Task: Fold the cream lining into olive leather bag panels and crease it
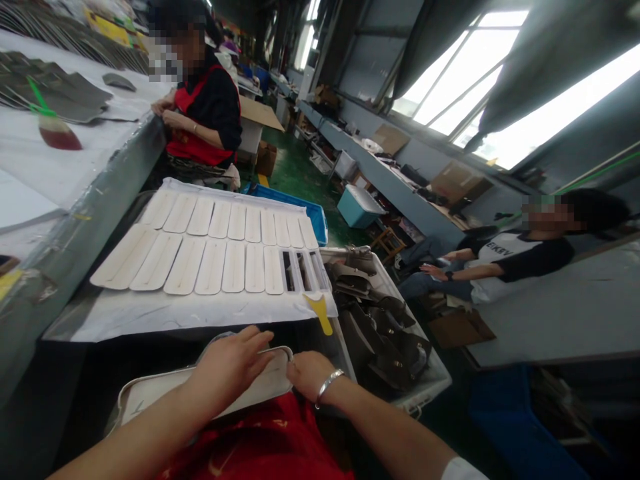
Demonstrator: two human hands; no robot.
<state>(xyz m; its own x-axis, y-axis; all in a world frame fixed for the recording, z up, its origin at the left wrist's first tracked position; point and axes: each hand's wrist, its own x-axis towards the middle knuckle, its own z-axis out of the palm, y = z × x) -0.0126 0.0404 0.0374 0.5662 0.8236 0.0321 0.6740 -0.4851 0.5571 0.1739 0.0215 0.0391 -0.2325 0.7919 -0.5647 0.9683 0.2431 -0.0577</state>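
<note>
Factory workshop: long wall bench (370,165), crate (440,385) of dark pieces (357,333), aproned co-worker (213,110) at worktable (103,143).

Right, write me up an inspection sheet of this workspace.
Surface: white cloth under two rows of pale panels.
Job's things: pale rounded piece at the person's lap.
Clutter: yellow tool at the cloth's near right corner; green-handled item on the left table.
Hands: left hand over the piece, right hand at its right end; exact grip unclear.
Cables: nothing seen for certain.
Surroundings: white crate of dark items at right; one co-worker by the left table, another seated at far right.
</note>
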